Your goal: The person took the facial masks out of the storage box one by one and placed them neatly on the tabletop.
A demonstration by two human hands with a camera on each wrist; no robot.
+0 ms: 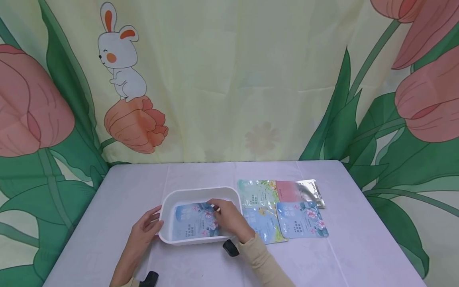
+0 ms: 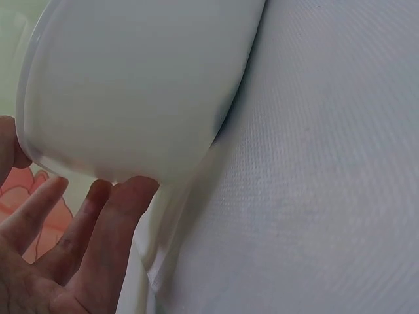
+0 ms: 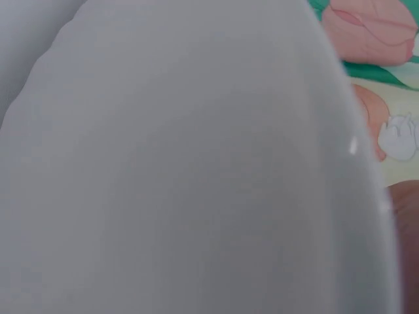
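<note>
A white plastic basin (image 1: 201, 240) stands on the table, with a blue floral sachet (image 1: 191, 223) lying flat inside it. My left hand (image 1: 145, 227) holds the basin's left end. In the left wrist view its fingertips (image 2: 141, 186) press the outer wall below the rim, and another digit is at the rim. My right hand (image 1: 229, 217) reaches over the basin's right side and pinches the sachet's right edge, covering part of it. Only the basin's outer wall (image 3: 196, 170) and a sliver of skin fill the right wrist view.
Right of the basin lie a green sachet (image 1: 256, 193), a pink and silver sachet (image 1: 297, 191), a blue and yellow sachet (image 1: 263, 225) and another blue floral sachet (image 1: 301, 221), some overlapping. A white cloth covers the table (image 1: 322, 263). Behind it hangs a printed curtain (image 1: 229, 79).
</note>
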